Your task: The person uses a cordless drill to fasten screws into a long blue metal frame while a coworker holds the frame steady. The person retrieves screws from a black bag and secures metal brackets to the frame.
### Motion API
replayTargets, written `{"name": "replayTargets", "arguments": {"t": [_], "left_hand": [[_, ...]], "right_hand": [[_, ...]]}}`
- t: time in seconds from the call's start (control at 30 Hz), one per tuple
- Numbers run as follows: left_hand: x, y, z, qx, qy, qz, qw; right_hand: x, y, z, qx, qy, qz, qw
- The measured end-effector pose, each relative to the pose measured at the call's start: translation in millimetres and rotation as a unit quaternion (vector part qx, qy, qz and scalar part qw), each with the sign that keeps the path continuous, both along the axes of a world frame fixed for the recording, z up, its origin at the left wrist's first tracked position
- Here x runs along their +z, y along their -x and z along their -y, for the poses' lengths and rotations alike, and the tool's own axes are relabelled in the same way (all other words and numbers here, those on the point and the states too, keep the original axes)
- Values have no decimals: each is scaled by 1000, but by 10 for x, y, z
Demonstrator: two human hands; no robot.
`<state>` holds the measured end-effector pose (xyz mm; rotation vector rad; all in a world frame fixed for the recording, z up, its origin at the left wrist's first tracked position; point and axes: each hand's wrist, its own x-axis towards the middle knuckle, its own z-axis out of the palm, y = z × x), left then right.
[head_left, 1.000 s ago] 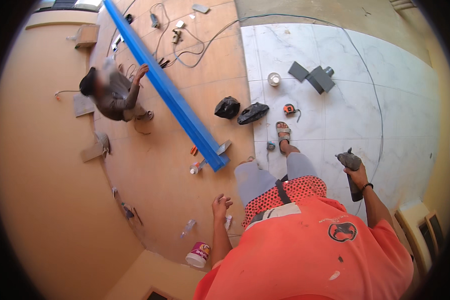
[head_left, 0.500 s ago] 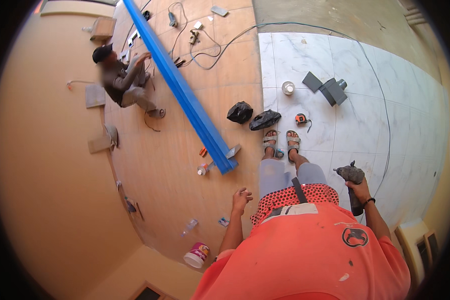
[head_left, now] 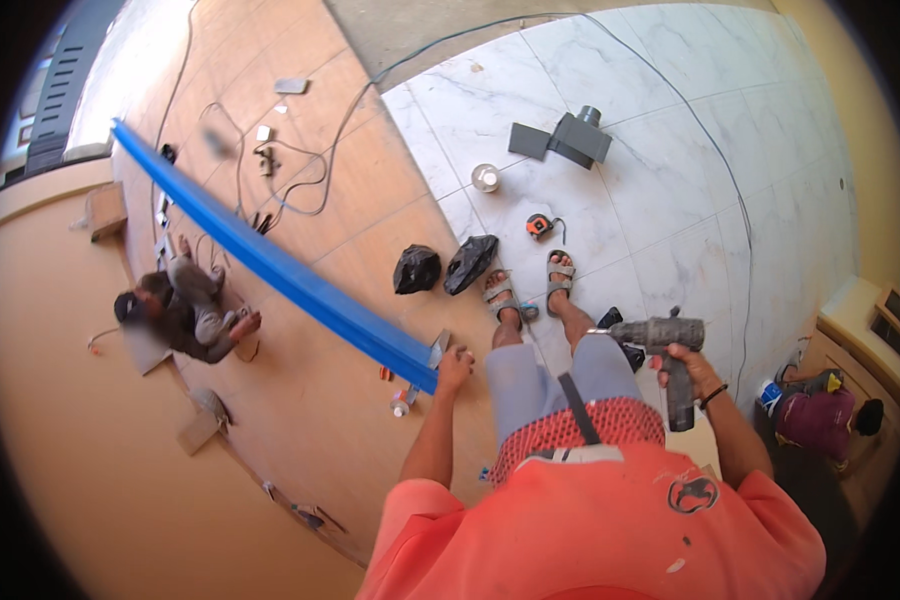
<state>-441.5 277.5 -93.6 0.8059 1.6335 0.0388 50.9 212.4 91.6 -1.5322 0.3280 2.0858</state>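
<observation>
My right hand (head_left: 692, 368) is wrapped round the grip of a dusty dark cordless drill (head_left: 660, 334), its bit pointing left across my thigh. My left hand (head_left: 456, 370) hangs with its fingers loosely bent and apart, and I see nothing in it. In the picture it overlaps the near end of a long blue beam (head_left: 300, 278), beside a grey metal plate (head_left: 439, 346); whether it touches either cannot be told. Two black plastic bags (head_left: 418, 270) lie by my sandalled feet, and an orange and black tape measure (head_left: 540, 226) is ahead of them.
A co-worker (head_left: 185, 305) sits low left of the beam. Another person (head_left: 818, 418) in a maroon top is bent down at the right. A long cable (head_left: 660, 78) curves over the white tiles. A grey box-shaped fitting (head_left: 578, 138) and a clear container (head_left: 485, 178) stand ahead.
My view has turned and I am nearer the beam's end. My left hand has come up to it in the picture. The drill now points left across my leg, and the second person has come into view.
</observation>
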Motion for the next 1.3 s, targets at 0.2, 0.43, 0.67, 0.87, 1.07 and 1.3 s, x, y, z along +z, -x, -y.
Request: {"name": "replayTargets", "arguments": {"t": [0.2,0.43,0.67,0.87,1.07,1.3], "left_hand": [[-1411,-802,-1254,-293,-158,-52,941],[-3303,-2380,-1902,-480,-117,-72,866],[-4435,-3008,-1573,-472,-274,-262,796],[-4211,-2754,-1638,-433,-162,-130,877],[-2745,-1825,-1463,-314,30,-41,948],[-354,-266,-809,-49,72,-40,995]], "right_hand": [[-1275,677,591,-151,97,-110,978],[-1346,860,716,-159,96,-71,980],[-1425,814,861,-303,173,1,937],[-1419,751,774,-283,141,25,948],[-1482,755,1042,-289,112,-50,950],[-1427,638,398,-194,39,-92,976]]}}
